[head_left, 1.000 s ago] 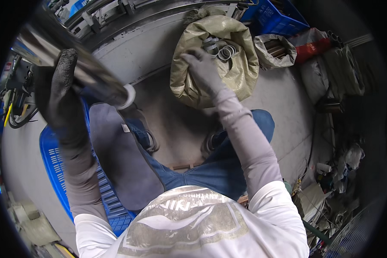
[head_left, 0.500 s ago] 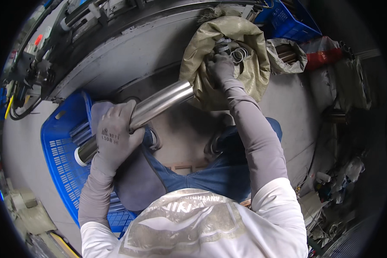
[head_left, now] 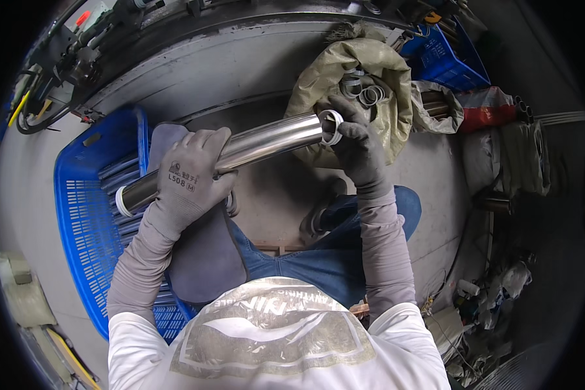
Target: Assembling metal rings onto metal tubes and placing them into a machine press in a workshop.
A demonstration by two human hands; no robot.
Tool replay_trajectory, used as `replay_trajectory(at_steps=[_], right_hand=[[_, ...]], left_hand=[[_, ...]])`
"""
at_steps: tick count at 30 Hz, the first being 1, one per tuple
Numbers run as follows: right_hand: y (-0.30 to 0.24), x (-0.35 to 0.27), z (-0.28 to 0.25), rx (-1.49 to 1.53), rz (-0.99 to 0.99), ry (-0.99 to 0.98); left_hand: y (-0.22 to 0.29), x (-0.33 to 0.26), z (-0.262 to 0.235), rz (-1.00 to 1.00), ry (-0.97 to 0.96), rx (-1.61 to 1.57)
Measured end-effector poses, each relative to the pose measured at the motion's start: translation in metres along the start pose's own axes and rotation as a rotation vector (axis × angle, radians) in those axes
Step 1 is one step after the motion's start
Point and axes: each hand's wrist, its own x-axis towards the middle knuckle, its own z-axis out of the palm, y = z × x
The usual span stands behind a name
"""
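Note:
A shiny metal tube [head_left: 273, 138] lies slantwise across my lap, its right end higher than its left. My gloved left hand [head_left: 195, 166] is wrapped round it left of its middle. On the tube's left end sits a white plastic ring [head_left: 121, 201]. Between thumb and fingers, my gloved right hand [head_left: 359, 148] grips another white ring [head_left: 332, 127] right at the tube's open right end; whether it is over the rim cannot be told. Just behind that hand, an olive woven sack [head_left: 308, 88] stands with its mouth rolled open, holding several more white rings [head_left: 371, 95].
A blue plastic crate [head_left: 78, 240] with several metal tubes stands at my left. A grey pad [head_left: 208, 266] covers my left thigh. Past the sack are a white bag [head_left: 449, 120] of brown tubes, a red bag [head_left: 487, 110] and another blue crate [head_left: 435, 62]. Machinery [head_left: 78, 65] runs along the far left.
My right hand has come out of the sack toward me and now holds a white ring at the tube's right end. The tube and my left hand have shifted right.

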Motion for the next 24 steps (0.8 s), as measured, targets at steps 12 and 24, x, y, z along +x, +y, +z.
replay_trajectory(at_steps=[12,24], right_hand=[[-0.004,-0.008,0.013,-0.475,-0.04,0.038],[0.026,0.007,-0.002,-1.061,-0.703,-0.089]], left_hand=[[0.003,-0.001,0.001,0.019,-0.008,-0.005],[0.007,0.003,0.0,0.051,-0.044,-0.032]])
